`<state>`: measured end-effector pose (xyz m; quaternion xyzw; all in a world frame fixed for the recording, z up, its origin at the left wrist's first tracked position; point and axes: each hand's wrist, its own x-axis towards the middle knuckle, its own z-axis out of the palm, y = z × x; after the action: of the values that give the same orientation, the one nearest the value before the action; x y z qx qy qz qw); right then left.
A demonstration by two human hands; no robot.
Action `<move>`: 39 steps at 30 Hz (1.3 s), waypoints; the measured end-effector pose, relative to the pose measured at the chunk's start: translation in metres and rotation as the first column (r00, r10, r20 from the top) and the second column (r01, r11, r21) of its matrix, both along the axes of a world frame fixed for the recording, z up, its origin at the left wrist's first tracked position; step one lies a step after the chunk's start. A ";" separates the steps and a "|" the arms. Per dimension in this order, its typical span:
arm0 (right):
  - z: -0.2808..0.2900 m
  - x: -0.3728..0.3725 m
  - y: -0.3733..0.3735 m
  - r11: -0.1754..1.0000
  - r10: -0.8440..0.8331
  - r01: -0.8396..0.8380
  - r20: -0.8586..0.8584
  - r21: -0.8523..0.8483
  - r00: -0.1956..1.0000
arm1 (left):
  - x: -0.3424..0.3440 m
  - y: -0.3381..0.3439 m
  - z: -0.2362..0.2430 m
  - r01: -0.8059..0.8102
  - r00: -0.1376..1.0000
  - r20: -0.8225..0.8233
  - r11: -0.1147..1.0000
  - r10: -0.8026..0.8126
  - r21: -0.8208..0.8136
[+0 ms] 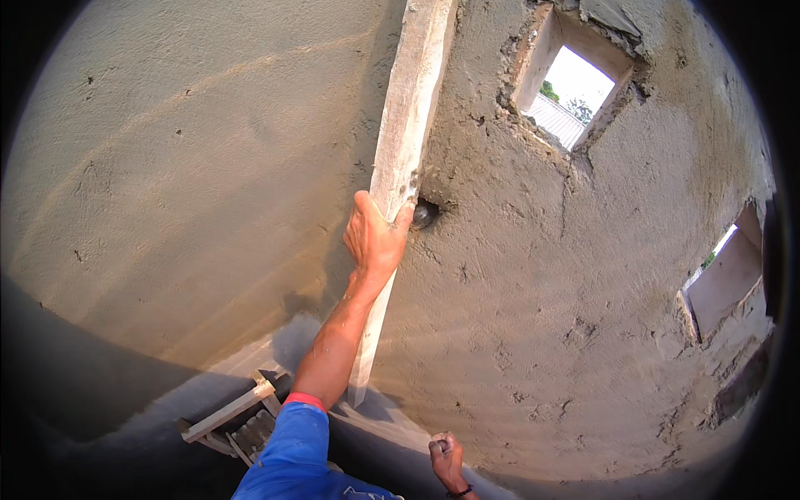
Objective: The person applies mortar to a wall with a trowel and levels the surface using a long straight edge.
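Note:
My left hand (375,233) is closed around a long pale wooden board (407,92), which stands nearly upright along the plastered wall (200,167), tilted slightly, its lower end down by the wall's base. A small round hole (427,217) with something grey inside sits just right of my fingers. Low at the right, my right hand (447,457) is closed near the lower part of the rougher plastered surface; whatever is in its fingers is too small to make out.
Two rough-edged openings pierce the right side of the wall, one upper (575,83) and one farther right (721,283), showing daylight, greenery and, through the upper one, corrugated roofing. A wooden stand (225,417) sits at lower left, in shadow beside my blue-sleeved arm.

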<state>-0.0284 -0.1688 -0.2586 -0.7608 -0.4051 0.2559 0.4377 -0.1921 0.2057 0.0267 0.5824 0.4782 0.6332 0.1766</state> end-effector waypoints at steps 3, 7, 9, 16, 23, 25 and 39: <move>-0.019 0.011 -0.023 0.996 -0.075 0.076 -0.038 0.036 0.996 | 0.003 -0.002 -0.003 -0.031 0.999 -0.032 0.999 0.033 0.034; -0.013 0.002 -0.032 0.995 -0.104 0.103 -0.098 -0.010 0.990 | 0.027 -0.032 -0.038 -0.064 0.996 -0.046 0.988 0.071 0.141; -0.003 0.004 -0.018 1.000 0.011 -0.012 0.058 0.014 0.998 | 0.031 -0.038 -0.040 0.038 0.999 -0.028 0.998 -0.037 0.050; 0.029 0.010 -0.021 0.996 -0.079 0.084 -0.125 0.035 0.989 | 0.011 -0.005 0.009 0.020 0.998 0.050 0.982 -0.029 0.186; -0.003 0.024 -0.056 0.999 -0.037 0.038 -0.053 0.023 0.998 | 0.055 -0.090 -0.042 0.158 0.987 -0.047 0.973 -0.152 0.167; 0.005 0.026 -0.050 0.999 0.019 -0.018 0.016 -0.048 1.000 | 0.054 -0.088 -0.042 0.130 0.990 -0.071 0.980 -0.120 0.153; -0.010 0.031 -0.081 0.989 -0.116 0.131 -0.184 0.070 0.976 | 0.029 -0.045 -0.004 0.004 0.999 -0.040 0.994 0.000 0.106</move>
<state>0.0029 -0.2497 -0.2685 -0.7400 -0.3260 0.2788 0.5180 -0.1632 0.1604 0.0226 0.6038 0.4469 0.6458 0.1366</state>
